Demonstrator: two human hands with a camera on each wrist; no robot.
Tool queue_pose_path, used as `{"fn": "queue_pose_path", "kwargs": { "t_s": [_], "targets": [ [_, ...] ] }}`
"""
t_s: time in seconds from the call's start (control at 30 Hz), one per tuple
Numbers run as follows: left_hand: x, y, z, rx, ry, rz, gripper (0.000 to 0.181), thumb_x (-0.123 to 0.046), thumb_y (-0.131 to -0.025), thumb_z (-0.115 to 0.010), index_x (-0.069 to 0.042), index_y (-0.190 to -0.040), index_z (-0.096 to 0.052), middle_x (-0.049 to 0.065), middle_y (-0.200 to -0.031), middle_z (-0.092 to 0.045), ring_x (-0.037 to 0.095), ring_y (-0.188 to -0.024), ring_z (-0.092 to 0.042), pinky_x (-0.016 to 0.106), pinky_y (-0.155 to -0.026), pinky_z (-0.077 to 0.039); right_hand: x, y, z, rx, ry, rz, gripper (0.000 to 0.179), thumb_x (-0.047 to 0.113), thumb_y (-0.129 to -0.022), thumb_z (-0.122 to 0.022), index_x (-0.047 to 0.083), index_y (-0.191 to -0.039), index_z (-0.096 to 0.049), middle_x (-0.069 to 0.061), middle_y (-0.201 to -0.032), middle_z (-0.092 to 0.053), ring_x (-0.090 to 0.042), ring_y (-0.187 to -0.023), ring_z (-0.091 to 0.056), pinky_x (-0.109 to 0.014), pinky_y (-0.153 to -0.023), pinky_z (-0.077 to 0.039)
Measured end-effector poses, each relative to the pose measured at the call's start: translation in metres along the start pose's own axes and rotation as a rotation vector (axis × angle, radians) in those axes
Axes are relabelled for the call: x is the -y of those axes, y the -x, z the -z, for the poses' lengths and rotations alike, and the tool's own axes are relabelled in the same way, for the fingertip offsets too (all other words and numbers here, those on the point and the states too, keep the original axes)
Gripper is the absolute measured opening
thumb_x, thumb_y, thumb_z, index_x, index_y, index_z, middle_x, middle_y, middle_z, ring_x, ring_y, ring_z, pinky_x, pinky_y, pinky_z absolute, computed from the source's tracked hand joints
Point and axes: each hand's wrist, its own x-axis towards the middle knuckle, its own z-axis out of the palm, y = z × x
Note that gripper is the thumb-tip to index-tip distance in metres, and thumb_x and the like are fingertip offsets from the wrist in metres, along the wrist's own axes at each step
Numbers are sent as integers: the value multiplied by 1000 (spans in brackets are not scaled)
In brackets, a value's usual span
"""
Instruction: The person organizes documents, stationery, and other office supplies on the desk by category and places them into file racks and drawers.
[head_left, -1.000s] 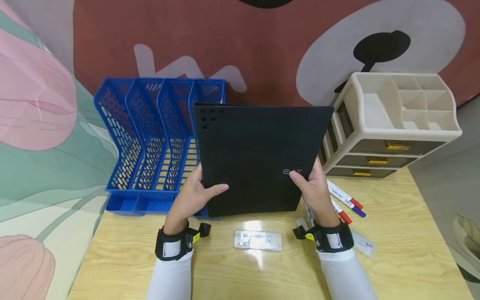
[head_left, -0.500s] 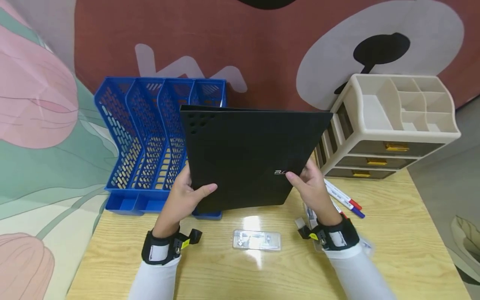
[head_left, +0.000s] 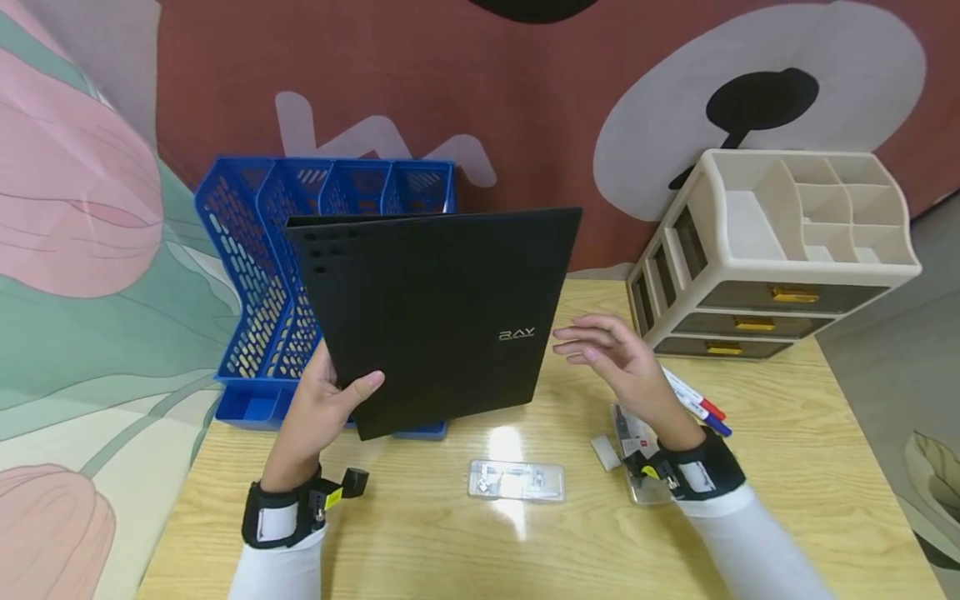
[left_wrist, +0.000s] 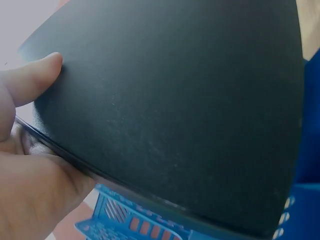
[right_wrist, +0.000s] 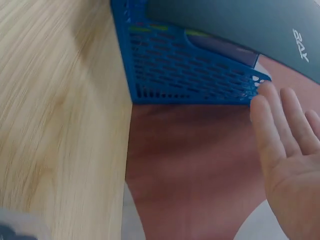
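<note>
In the head view my left hand [head_left: 311,417] grips a black folder [head_left: 435,308] by its lower left side, thumb on the front cover and the other fingers behind. The folder is tilted, with a RAY logo on its lower right, and overlaps a blue slotted file rack [head_left: 243,275]. My right hand [head_left: 630,375] is off the folder's right edge, its fingers loosely extended and holding nothing. The left wrist view shows the left thumb [left_wrist: 42,72] lying on the folder's cover. In the right wrist view the right hand [right_wrist: 292,155] is below the logo, apart from the folder.
A cream drawer organizer [head_left: 795,242] stands at the back right. Markers [head_left: 697,400], a white eraser-like block [head_left: 604,452] and a clear case [head_left: 637,492] lie near my right wrist. Another clear case [head_left: 516,481] lies front centre on the wooden table [head_left: 525,550].
The folder has moved left with my left hand, farther over the blue rack. My right hand has let go of the folder's right side and its fingers have straightened.
</note>
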Motion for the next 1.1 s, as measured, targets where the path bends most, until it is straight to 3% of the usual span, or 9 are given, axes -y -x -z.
{"fn": "queue_pose_path", "kwargs": {
  "t_s": [0.07,0.23,0.43,0.63,0.8,0.9,1.1],
  "targets": [
    [1,2,4,-14,16,12,72,13,-88,-59,-10,-150,-32,14,-147,-45,24,-128,-49,21,-103,-45,0,2,5,-5,85,-32,41,-18,-94,-42,-15,-134,-39,-35,-131,-54,-34,-120,-57,-33,-101,-50],
    [-2,8,12,-62,29,95,69,8,-91,-58,-14,-150,-32,12,-148,-44,23,-129,-48,20,-102,-45,0,6,14,-40,287,-129,50,-10,-95,-49,2,-143,-42,-18,-147,-46,-29,-136,-41,-30,-113,-36],
    [-4,16,22,-138,53,162,71,5,-92,-58,-19,-152,-29,10,-151,-40,23,-131,-44,17,-102,-42,0,11,22,-61,313,-150,50,-13,-93,-50,-4,-141,-42,-24,-148,-43,-31,-137,-38,-33,-115,-34],
    [-2,24,34,-201,130,168,70,9,-92,-55,-16,-152,-29,12,-151,-39,21,-131,-47,17,-100,-46,-2,14,27,-70,319,-162,48,-13,-93,-49,-6,-140,-42,-25,-147,-44,-32,-135,-40,-34,-114,-36],
    [-2,30,45,-220,199,136,69,14,-91,-52,-10,-151,-28,17,-147,-42,21,-125,-53,21,-96,-51,-3,18,37,-68,365,-137,52,-17,-91,-50,-6,-141,-41,-27,-148,-41,-33,-136,-38,-27,-113,-35],
    [-2,33,51,-251,228,123,68,18,-89,-52,-6,-148,-31,19,-143,-45,22,-122,-54,22,-94,-52,-1,21,45,-52,452,-119,56,-17,-90,-52,-1,-143,-42,-23,-150,-41,-29,-138,-38,-21,-112,-34],
    [2,38,63,-297,275,132,66,21,-89,-50,-4,-147,-32,17,-139,-50,21,-117,-57,24,-92,-54,4,30,61,-3,731,-123,64,-6,-90,-60,11,-148,-40,-14,-153,-41,-23,-138,-38,-15,-111,-31]
  ]
}}
